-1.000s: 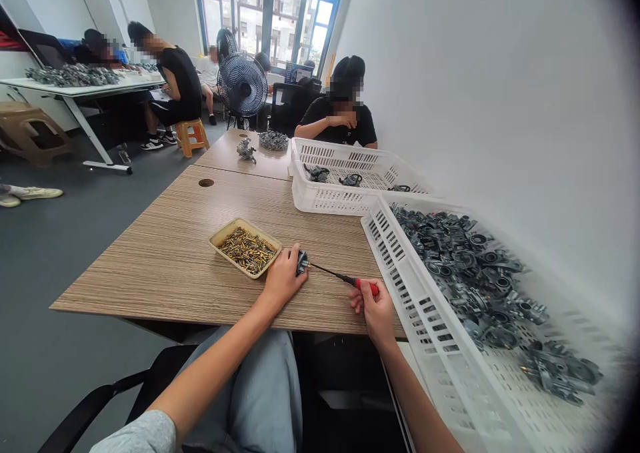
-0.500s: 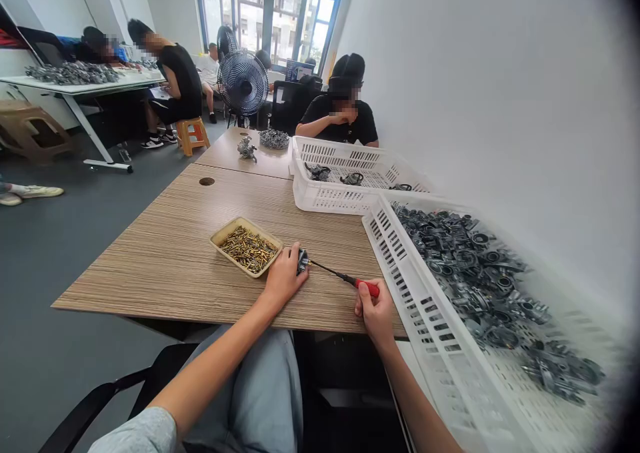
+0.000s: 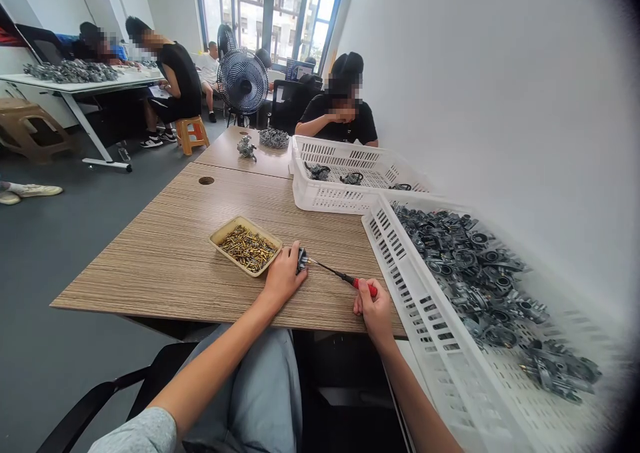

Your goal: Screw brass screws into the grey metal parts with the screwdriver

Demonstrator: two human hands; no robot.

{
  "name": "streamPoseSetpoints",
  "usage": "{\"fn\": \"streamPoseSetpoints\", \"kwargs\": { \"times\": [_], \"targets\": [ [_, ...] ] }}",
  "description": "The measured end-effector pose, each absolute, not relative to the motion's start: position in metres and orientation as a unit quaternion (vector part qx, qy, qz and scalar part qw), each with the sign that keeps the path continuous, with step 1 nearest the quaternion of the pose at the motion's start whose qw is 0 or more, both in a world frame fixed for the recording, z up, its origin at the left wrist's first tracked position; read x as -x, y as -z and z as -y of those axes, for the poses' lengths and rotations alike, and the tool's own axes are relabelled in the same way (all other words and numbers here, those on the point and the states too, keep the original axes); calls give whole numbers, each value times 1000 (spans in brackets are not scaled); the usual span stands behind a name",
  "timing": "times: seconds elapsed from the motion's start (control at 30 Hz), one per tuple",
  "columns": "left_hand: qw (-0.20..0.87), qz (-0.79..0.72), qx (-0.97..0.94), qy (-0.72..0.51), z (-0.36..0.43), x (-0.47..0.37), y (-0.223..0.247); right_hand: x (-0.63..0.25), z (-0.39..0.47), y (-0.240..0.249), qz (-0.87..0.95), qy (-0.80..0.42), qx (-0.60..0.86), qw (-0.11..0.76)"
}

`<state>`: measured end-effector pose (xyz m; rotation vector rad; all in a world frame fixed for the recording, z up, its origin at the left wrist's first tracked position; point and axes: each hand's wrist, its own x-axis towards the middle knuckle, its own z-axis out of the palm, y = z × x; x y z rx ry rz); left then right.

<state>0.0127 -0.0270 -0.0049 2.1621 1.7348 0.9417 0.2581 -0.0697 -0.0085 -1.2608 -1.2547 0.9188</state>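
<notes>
- The small metal part (image 3: 302, 260) sits at the table's near side, at the centre of this clock; the left hand (image 3: 283, 281) grips it.
- A brass-coloured piece (image 3: 309, 260) juts from it towards three o'clock, meeting the screwdriver (image 3: 345, 277) tip — the join is too small to read.
- The right hand (image 3: 376, 305), at four o'clock, is closed round the red handle.
- Work on this part looks under way; how deep the brass piece sits, I cannot tell.
- At nine o'clock, beside the left hand, a tub (image 3: 233, 260) holds many brass-coloured pieces.
- At three to four o'clock, the near crate (image 3: 417, 309) holds a large heap of metal parts; at one o'clock, the far crate (image 3: 330, 195) shows three — which are finished or waiting, I cannot tell.
- At eleven o'clock, a lone metal part (image 3: 246, 148) stands apart.
</notes>
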Motion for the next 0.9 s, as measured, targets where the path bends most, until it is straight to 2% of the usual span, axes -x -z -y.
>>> {"fn": "streamPoseSetpoints", "kwargs": {
  "times": [0.3,0.53,0.9],
  "targets": [
    [175,-528,-711,-430,22,-10,15,-259,64,10,395,-422,504,641],
    [257,-481,-727,-417,21,-7,15,-259,66,8,386,-420,510,643],
    [219,-500,-731,-410,24,-8,9,-260,64,10,398,-415,505,644]
  ]
}}
